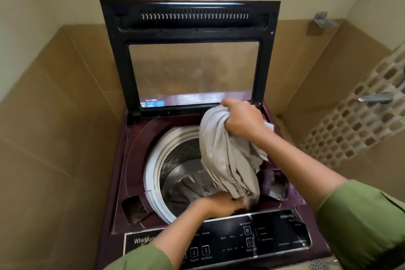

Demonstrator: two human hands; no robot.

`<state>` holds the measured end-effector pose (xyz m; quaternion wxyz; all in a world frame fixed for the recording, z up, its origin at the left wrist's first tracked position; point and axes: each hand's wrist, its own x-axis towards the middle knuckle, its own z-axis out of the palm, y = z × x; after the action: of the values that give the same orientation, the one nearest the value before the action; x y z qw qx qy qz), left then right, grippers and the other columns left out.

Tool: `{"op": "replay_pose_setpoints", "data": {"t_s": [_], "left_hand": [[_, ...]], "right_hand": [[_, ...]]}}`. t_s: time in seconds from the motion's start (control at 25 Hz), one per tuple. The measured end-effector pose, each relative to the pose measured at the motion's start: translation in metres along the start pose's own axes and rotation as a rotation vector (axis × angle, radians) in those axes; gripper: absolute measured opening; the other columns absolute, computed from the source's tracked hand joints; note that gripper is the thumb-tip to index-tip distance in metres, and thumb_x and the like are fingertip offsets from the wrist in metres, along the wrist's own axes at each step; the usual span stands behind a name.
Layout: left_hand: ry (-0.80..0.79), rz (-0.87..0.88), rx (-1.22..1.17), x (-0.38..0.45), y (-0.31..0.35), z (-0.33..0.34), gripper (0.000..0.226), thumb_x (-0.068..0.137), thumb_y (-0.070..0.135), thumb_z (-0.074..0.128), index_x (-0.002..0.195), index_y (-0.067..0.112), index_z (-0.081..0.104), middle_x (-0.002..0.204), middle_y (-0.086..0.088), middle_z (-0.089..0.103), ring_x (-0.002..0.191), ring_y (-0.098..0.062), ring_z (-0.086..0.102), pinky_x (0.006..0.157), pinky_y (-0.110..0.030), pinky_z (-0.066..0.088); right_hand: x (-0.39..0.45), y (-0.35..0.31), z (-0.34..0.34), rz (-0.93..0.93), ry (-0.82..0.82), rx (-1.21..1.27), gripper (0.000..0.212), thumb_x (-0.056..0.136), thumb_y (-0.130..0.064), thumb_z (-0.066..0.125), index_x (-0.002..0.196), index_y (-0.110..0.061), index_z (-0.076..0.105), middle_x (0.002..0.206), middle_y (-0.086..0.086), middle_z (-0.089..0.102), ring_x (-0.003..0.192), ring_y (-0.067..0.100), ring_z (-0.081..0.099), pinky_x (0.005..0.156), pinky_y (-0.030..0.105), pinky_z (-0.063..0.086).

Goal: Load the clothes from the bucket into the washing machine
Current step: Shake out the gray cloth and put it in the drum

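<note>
step: feed bunched pale grey cotton garment (228,155) into steel drum (175,160) of maroon top-loading washing machine (122,182) | right hand (243,120) fisted on its top, left hand (221,204) pinching its hem at drum's front edge | tip: lower hem first, keep folds off rim

A single wide-angle view from a camera worn on the person's head, looking forward and steeply down into a top-loading washing machine (131,182) from close above its front edge. The control panel (274,237) runs along the bottom of the frame, nearest the camera, and the raised lid (190,19) stands upright at the far side, facing the camera. Both forearms reach in from the bottom corners. Tiled walls (54,116) bend outward at the sides with the lens. There is no second view.
</note>
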<state>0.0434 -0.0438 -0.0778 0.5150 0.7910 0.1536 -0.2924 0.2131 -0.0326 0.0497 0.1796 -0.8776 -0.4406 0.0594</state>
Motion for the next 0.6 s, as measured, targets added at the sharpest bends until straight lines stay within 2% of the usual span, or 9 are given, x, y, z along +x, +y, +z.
{"op": "replay_pose_setpoints", "data": {"t_s": [0.12,0.16,0.24,0.32,0.36,0.44,0.48,0.52,0.6], "left_hand": [[-0.009,-0.109,0.282,-0.003,-0.021,-0.019,0.054,0.1,0.049,0.039,0.148,0.024,0.038,0.158,-0.001,0.033,0.145,-0.023,0.03,0.117,-0.031,0.024],[-0.009,-0.132,0.318,-0.013,-0.032,-0.03,0.05,0.1,0.047,0.041,0.143,0.022,0.046,0.153,-0.004,0.042,0.14,-0.024,0.038,0.112,-0.029,0.03],[0.054,-0.19,0.352,-0.034,-0.056,-0.053,0.042,0.099,0.043,0.046,0.129,0.018,0.06,0.137,-0.008,0.059,0.124,-0.027,0.053,0.095,-0.028,0.04],[0.178,-0.26,0.374,-0.054,-0.075,-0.077,0.037,0.097,0.043,0.048,0.12,0.019,0.064,0.126,-0.006,0.065,0.114,-0.025,0.059,0.088,-0.029,0.043],[0.258,-0.292,0.412,-0.06,-0.082,-0.088,0.036,0.096,0.043,0.047,0.119,0.02,0.064,0.124,-0.005,0.065,0.112,-0.024,0.059,0.09,-0.031,0.045],[0.43,-0.338,0.548,-0.067,-0.095,-0.106,0.035,0.095,0.043,0.046,0.12,0.024,0.062,0.126,-0.004,0.065,0.118,-0.024,0.057,0.101,-0.038,0.041],[0.5,-0.353,0.599,-0.067,-0.102,-0.112,0.036,0.095,0.042,0.045,0.124,0.026,0.06,0.129,-0.003,0.063,0.125,-0.024,0.052,0.108,-0.043,0.034],[0.553,-0.366,0.624,-0.068,-0.108,-0.118,0.039,0.095,0.042,0.045,0.129,0.026,0.056,0.134,-0.002,0.06,0.133,-0.024,0.045,0.114,-0.047,0.024],[0.606,-0.388,0.653,-0.067,-0.117,-0.124,0.045,0.096,0.043,0.045,0.137,0.026,0.048,0.146,-0.001,0.049,0.146,-0.025,0.026,0.118,-0.052,0.008]], "right_hand": [[-0.012,-0.004,0.036,-0.048,-0.213,-0.105,0.026,0.072,-0.013,0.05,0.095,-0.022,0.054,0.08,0.0,0.06,0.084,0.034,0.062,0.059,0.032,0.035],[-0.017,-0.003,0.048,-0.049,-0.316,-0.151,0.024,0.072,-0.013,0.052,0.096,-0.019,0.052,0.082,0.001,0.06,0.088,0.035,0.063,0.06,0.032,0.036],[-0.028,0.0,0.08,-0.01,-0.558,-0.21,0.03,0.077,-0.019,0.058,0.107,-0.014,0.054,0.103,0.009,0.066,0.1,0.034,0.063,0.066,0.032,0.043],[-0.042,-0.004,0.118,0.119,-0.776,-0.041,0.043,0.08,-0.026,0.064,0.119,-0.009,0.055,0.114,0.012,0.064,0.106,0.031,0.062,0.076,0.032,0.05],[-0.05,-0.008,0.135,0.216,-0.846,0.175,0.047,0.08,-0.026,0.066,0.122,-0.011,0.053,0.113,0.011,0.064,0.104,0.028,0.063,0.076,0.033,0.052],[-0.056,-0.021,0.16,0.43,-0.892,0.711,0.051,0.08,-0.02,0.068,0.127,-0.019,0.046,0.096,0.007,0.061,0.081,0.018,0.062,0.059,0.028,0.05],[-0.053,-0.026,0.171,0.503,-0.861,0.883,0.053,0.081,-0.017,0.067,0.129,-0.022,0.044,0.089,0.005,0.058,0.07,0.014,0.057,0.051,0.024,0.045],[-0.047,-0.028,0.181,0.542,-0.808,0.946,0.051,0.083,-0.013,0.065,0.129,-0.023,0.045,0.086,0.005,0.057,0.065,0.013,0.054,0.049,0.022,0.042],[-0.033,-0.023,0.196,0.496,-0.662,0.775,0.038,0.085,-0.01,0.061,0.121,-0.019,0.054,0.088,0.009,0.058,0.067,0.018,0.054,0.051,0.025,0.042]]}}
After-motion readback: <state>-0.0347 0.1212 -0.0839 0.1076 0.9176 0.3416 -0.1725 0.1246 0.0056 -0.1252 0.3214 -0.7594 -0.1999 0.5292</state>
